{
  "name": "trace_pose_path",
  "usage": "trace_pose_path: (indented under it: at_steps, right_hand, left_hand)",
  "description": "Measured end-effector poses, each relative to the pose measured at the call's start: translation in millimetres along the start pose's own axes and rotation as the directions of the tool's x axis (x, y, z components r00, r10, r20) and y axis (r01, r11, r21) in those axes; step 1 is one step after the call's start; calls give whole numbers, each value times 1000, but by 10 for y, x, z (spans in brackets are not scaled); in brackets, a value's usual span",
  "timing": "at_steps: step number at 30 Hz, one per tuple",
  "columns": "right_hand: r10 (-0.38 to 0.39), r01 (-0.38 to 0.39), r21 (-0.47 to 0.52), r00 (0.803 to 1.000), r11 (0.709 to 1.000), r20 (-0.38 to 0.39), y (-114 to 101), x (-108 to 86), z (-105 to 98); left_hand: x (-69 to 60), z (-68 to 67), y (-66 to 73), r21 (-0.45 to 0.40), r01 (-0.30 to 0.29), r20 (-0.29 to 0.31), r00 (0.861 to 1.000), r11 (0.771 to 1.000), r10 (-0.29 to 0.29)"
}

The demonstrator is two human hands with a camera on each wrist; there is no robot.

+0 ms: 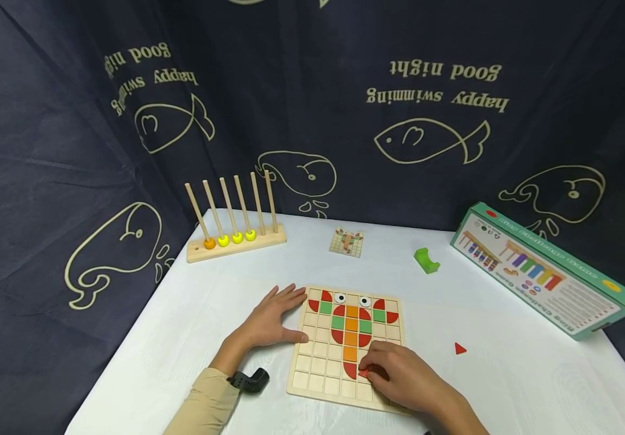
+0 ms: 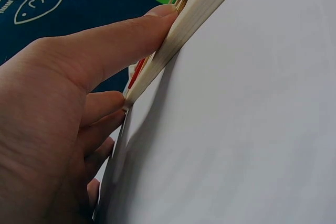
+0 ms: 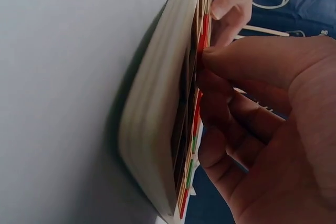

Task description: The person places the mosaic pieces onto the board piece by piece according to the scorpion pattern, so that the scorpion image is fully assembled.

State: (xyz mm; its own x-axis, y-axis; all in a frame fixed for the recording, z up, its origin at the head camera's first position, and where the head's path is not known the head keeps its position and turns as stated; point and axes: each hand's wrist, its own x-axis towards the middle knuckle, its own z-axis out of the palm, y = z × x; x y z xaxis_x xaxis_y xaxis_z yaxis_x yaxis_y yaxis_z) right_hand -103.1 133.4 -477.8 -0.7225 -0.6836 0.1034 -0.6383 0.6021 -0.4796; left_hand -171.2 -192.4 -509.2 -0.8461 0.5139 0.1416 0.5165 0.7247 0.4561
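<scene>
A wooden grid board [image 1: 318,366] lies on the white table, with red, green and orange tiles and two eye tiles forming a figure. My left hand [image 1: 268,320] rests at the board's left edge, fingers extended; in the left wrist view its thumb [image 2: 123,43] touches the rim. Over the lower right of the board, my right hand [image 1: 402,376] pinches a small red tile [image 1: 364,374] beside a red quarter-round tile [image 1: 350,370]. The fingers mostly cover that small tile, so its full shape is hidden.
A small pattern card [image 1: 347,242] lies behind the board. Further off are a peg stand [image 1: 236,244] with beads, a green arched block [image 1: 427,260] and a long game box [image 1: 546,272]. One red triangle tile [image 1: 460,348] lies right of the board.
</scene>
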Motion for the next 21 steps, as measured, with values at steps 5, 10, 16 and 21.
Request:
trace_pose_path:
  at_steps: [5,10,16,21]
  right_hand:
    - [-20,20,13,1000,1000,4,-5,-5,-1]
    - [-43,42,29,999,999,4,-10,-12,3]
    - [-34,33,35,999,999,9,-14,-18,2]
    - [-18,17,31,1000,999,14,-10,-13,1]
  left_hand:
    - [-1,1,2,2,-3,-2,1000,1000,3]
    - [5,9,-5,8,-3,-2,1000,1000,3]
    - [10,8,-9,12,-7,-3,1000,1000,7]
    - [12,11,-14,13,-5,-5,1000,1000,5]
